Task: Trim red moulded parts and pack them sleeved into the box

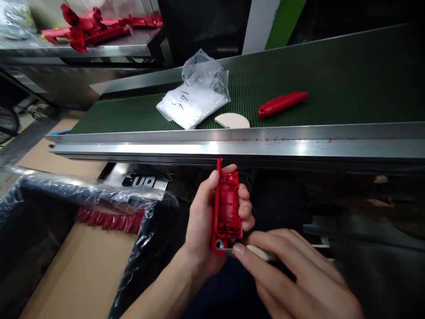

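Note:
My left hand (202,221) is wrapped round a red plastic housing (229,199), its hollow, ribbed inside facing me. At the housing's lower end is a round hole. My right hand (292,270) grips a knife (260,252) with a pale handle, and its thin metal blade touches the housing beside that hole. Most of the handle is hidden by my fingers. Beyond the hands, on the green conveyor belt, lie another red plastic part (282,104), a cream-coloured curved piece (232,120) and a clear plastic bag (195,99) with white contents and handwritten marks.
The conveyor's metal rail (285,141) runs across in front of my hands, specked with red bits. At lower left, a plastic-lined box (89,261) holds a row of several red parts. More red parts (96,29) sit on a metal table at upper left.

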### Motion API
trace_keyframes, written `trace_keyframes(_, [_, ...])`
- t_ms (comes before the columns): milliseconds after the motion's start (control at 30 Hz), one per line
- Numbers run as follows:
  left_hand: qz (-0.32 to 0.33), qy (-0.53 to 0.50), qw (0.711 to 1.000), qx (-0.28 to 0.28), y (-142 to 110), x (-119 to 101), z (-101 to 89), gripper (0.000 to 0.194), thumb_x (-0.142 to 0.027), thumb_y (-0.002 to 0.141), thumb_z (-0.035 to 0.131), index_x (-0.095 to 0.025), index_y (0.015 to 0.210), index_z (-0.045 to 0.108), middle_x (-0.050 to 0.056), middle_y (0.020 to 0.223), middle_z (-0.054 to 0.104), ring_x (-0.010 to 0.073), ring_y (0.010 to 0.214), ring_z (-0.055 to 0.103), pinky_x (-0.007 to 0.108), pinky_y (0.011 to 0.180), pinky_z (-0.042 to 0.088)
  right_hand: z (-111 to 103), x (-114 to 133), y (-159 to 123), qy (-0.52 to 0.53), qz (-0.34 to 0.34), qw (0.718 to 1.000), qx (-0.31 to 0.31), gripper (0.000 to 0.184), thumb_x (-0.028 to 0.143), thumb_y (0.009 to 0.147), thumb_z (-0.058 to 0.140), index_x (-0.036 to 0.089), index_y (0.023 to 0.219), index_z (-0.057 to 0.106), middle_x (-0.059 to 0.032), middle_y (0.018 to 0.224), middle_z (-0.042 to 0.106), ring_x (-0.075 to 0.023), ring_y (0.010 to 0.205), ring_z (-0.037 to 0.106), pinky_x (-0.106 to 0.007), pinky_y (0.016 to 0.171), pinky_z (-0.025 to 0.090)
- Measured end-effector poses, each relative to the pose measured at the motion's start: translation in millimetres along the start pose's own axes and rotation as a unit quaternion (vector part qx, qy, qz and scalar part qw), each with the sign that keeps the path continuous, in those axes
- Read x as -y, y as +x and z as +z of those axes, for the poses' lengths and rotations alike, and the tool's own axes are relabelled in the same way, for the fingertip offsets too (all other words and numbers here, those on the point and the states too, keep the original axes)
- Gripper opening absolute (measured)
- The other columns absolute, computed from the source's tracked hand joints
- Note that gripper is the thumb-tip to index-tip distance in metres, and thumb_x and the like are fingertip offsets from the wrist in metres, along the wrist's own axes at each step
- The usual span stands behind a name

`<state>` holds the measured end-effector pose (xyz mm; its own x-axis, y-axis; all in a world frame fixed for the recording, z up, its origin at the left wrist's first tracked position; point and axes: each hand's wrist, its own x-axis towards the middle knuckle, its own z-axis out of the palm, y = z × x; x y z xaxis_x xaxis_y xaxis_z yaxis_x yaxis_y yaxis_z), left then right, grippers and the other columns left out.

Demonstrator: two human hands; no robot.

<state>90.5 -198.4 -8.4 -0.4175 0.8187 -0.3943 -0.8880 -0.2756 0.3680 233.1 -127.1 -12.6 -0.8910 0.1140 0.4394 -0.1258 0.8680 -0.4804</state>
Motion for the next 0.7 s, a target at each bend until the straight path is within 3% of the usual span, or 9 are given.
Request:
trace_keyframes(500, [0.016,-0.019,1.000,-0.003,-0.2,1.1,-0.1,0.031,-0.039,0.099,0.035,-0.019,0.118,0.050,0.002,0.081,0.050,0.0091,0.057,0.046,0.020,0.050,0.038,-0.8,-1.5,4.6,-0.032,-0.003,0.999,0.006,0.038,0.003,0.083,0.059,0.017,0.118,0.064,-0.0100,0.105,0.066,-0.0209,0.090,0.060,-0.036,0.072,0.051])
trace_keyframes(600, [0.009,-0.032,0.999,0.006,2.6,1.2,-2.8,0.032,-0.038,0.100,0.033,-0.018,0.117,0.051,0.003,0.081,0.050,0.0093,0.056,0.046,0.020,0.050,0.038,-1.8,1.8,4.8,0.043,0.048,0.997,-0.030,0.039,-0.002,0.084,0.054,0.019,0.115,0.064,-0.0063,0.105,0.064,-0.0164,0.093,0.060,-0.030,0.075,0.053])
trace_keyframes(700, [0.020,-0.044,0.999,0.000,3.7,-2.6,-5.7,0.030,-0.037,0.099,0.035,-0.018,0.115,0.052,0.003,0.081,0.051,0.0096,0.057,0.047,0.020,0.051,0.039,-6.9,-4.1,2.8,0.051,0.066,0.992,-0.092,0.041,-0.004,0.082,0.056,0.020,0.114,0.064,-0.0052,0.112,0.062,-0.0163,0.102,0.060,-0.029,0.083,0.053])
